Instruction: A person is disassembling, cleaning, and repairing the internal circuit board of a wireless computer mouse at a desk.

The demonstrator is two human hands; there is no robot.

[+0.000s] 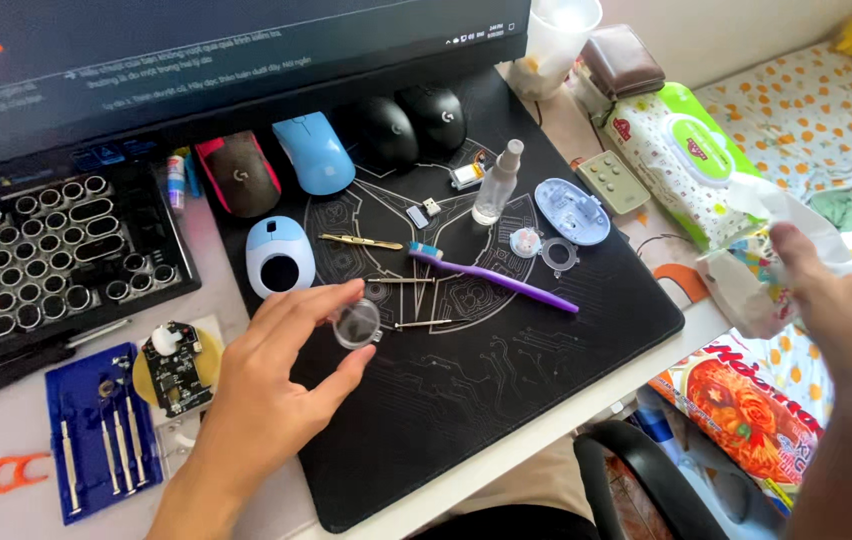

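Two hands: both in shot, only the left one actually has hold of anything.
Left hand [276, 385]: over the black mat, thumb and fingers [341, 296] curled round a small clear disc, pinching its rim.
Clear disc [357, 323]: round, see-through plastic, held just above the mat near its middle-left, close to two thin metal pins [416, 323]. Could be a tiny lid or a lens cover, honestly can't tell at this size.
Right hand [851, 290]: at the right edge, blurry and partly cut off; fingers spread loose, right by a crumpled white wipe [796, 215]. Whether it touches the wipe is hard to call.
Mat [506, 380]: big black desk mat with fine line art, lying on the pale worktop [536, 435].
On the mat: purple toothbrush [501, 280], clear spray bottle [497, 183], pale blue mouse shell [279, 256] with a dark hole in it, a light blue oval plate [572, 210].
Back row: four mice, red [238, 172], blue [313, 152] and two black [409, 122], half tucked under the monitor.
Left side: keyboard [46, 255] with its caps off, cut by the frame; blue tray of small screwdrivers [96, 440]; a bare circuit board [176, 368].
Right side: green-and-white wipes pack [676, 150], instant noodle packet [756, 405] partly hidden under the arm.
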